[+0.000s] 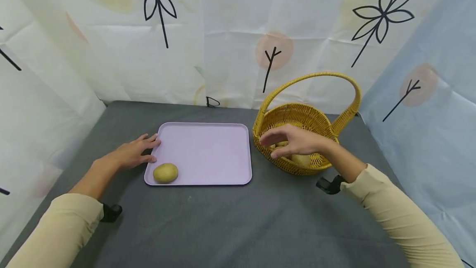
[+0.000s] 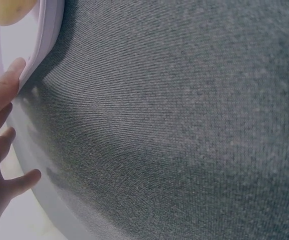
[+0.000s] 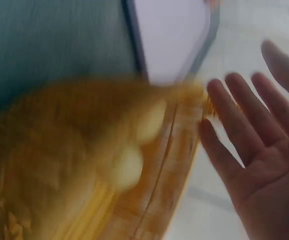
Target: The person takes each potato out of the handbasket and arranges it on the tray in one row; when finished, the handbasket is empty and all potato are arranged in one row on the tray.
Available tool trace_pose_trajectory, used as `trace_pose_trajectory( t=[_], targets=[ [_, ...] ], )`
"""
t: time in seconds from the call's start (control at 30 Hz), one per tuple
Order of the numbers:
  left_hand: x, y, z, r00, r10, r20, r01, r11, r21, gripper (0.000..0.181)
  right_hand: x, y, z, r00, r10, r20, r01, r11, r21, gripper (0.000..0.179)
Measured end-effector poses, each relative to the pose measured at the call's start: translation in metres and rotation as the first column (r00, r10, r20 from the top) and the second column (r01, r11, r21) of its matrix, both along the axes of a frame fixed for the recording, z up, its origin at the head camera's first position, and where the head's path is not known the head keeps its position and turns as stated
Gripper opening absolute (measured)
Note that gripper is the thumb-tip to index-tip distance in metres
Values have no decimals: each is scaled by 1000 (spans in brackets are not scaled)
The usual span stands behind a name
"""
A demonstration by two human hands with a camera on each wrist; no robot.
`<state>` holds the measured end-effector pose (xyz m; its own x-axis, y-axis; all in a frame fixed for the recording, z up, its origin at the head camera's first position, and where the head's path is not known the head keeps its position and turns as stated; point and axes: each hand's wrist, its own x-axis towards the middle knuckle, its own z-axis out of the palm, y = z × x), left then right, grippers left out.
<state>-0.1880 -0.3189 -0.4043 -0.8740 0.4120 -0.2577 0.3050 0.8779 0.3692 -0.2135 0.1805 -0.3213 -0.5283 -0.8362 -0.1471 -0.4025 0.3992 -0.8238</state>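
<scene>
A light purple tray (image 1: 208, 152) lies on the table with one potato (image 1: 165, 173) near its front left corner. My left hand (image 1: 134, 152) rests at the tray's left edge, fingers spread; in the left wrist view its thumb (image 2: 12, 75) overlaps the rim. Over the front left of a yellow wicker basket (image 1: 297, 115) hovers my right hand (image 1: 291, 140), its fingers extended and holding nothing. Several potatoes (image 1: 302, 160) sit inside the basket, partly hidden by that hand. The right wrist view is blurred but shows the palm (image 3: 274, 175) with fingers apart.
The basket's tall arched handle (image 1: 316, 74) rises above its bowl. Grey cloth (image 1: 230, 218) covers the table. White patterned curtains (image 1: 230, 53) stand close behind the table and at both sides. Dark wrist mounts (image 1: 329, 185) sit at both sleeves.
</scene>
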Motion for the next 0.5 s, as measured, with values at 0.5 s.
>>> trace_pose_trajectory(
  t=[0.5],
  targets=[
    [-1, 0, -1, 1000, -7, 3, 7, 1000, -2, 71, -49, 79, 2, 933, -152, 325, 45, 948, 314, 61]
  ],
)
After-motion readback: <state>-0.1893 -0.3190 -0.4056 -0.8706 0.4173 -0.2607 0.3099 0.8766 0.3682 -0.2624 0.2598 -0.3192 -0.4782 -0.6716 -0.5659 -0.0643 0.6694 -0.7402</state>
